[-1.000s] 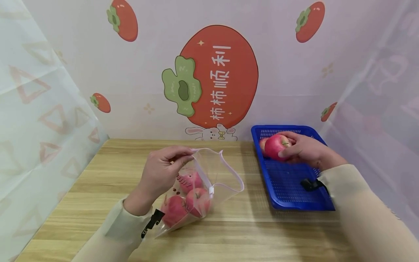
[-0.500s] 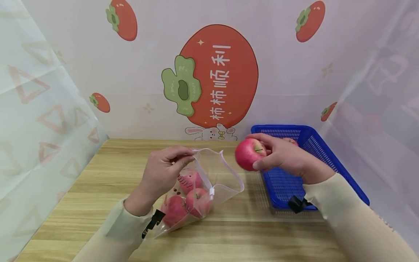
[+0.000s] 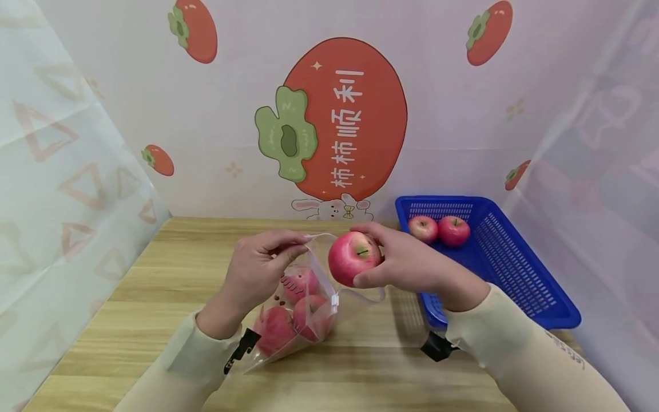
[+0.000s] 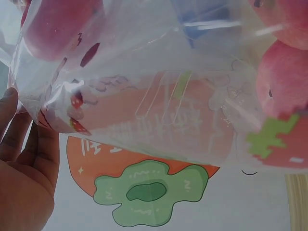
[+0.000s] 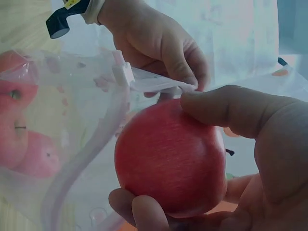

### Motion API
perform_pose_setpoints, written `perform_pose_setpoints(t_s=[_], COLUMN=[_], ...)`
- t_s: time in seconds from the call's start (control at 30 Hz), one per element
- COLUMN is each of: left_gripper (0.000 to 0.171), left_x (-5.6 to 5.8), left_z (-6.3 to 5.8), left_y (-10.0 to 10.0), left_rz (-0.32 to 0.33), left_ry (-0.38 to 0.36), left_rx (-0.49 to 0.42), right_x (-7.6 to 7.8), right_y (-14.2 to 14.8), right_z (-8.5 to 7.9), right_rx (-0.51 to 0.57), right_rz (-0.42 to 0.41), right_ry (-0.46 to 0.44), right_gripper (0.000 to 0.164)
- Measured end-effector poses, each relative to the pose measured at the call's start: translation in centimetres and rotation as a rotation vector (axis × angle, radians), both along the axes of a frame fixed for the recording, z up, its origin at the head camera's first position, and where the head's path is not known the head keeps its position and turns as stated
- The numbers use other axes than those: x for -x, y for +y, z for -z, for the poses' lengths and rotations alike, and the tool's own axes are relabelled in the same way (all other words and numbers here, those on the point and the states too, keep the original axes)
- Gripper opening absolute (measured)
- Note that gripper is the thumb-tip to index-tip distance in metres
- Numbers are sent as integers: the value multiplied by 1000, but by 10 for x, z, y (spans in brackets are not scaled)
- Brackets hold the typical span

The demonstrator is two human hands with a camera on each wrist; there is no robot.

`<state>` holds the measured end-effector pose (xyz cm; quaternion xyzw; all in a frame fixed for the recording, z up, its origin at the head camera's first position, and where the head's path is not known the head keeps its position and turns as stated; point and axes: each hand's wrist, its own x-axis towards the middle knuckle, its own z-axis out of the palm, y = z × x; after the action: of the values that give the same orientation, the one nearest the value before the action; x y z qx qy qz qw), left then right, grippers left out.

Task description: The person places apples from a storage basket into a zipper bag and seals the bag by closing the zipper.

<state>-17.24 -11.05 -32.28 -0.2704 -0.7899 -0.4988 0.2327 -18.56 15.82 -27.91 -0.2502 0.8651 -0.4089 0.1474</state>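
A clear zip bag (image 3: 355, 309) with a pale pink zip edge and a white slider lies on the table, its mouth gaping to the right. Several red apples (image 3: 275, 329) show through its film. My left hand (image 3: 257, 274) pinches the upper rim of the bag between thumb and fingers. In the left wrist view that hand (image 4: 29, 163) grips the film at the left edge. My right hand (image 3: 401, 257) holds a red apple (image 3: 350, 260), stem showing, right at the bag's mouth. The right wrist view shows this apple (image 5: 171, 159) between thumb and fingers, close to the left hand's fingertips.
To the right stands a blue plastic basket (image 3: 540, 269) with two apples (image 3: 454, 231) in its far left corner. The wooden table (image 3: 154, 286) meets a printed backdrop (image 3: 216, 114) at the back, with sheets hanging at both sides.
My right hand has carried the apple left, out of the basket to the bag's mouth, uncovering two apples in the basket. My left hand keeps its place on the rim.
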Motion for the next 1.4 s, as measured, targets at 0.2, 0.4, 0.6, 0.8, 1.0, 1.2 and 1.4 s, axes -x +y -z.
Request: perform_pose_setpoints(t_s=[0.2, 0.4, 0.6, 0.8, 1.0, 1.2, 1.4], left_gripper=[17, 15, 17, 15, 16, 16, 16], left_x=[1, 3, 2, 2, 1, 0, -2], left_z=[-1, -1, -1, 0, 0, 0, -1], left_y=[0, -2, -4, -3, -2, -3, -3], left_rz=[2, -20, -11, 13, 10, -13, -21], left_ry=[20, 14, 6, 16, 25, 19, 2], left_rx=[2, 7, 1, -10, -14, -6, 5], right_x=[0, 1, 1, 0, -1, 8, 39], right_y=[-11, -17, -14, -8, -1, 13, 53], right_z=[5, 8, 7, 8, 9, 9, 10], right_rx=[-10, 11, 19, 25, 24, 63, 187], right_rz=[14, 60, 63, 45, 53, 113, 241], right_ry=[9, -100, -131, -127, -131, -125, -186], right_gripper=[84, 76, 72, 70, 70, 68, 69])
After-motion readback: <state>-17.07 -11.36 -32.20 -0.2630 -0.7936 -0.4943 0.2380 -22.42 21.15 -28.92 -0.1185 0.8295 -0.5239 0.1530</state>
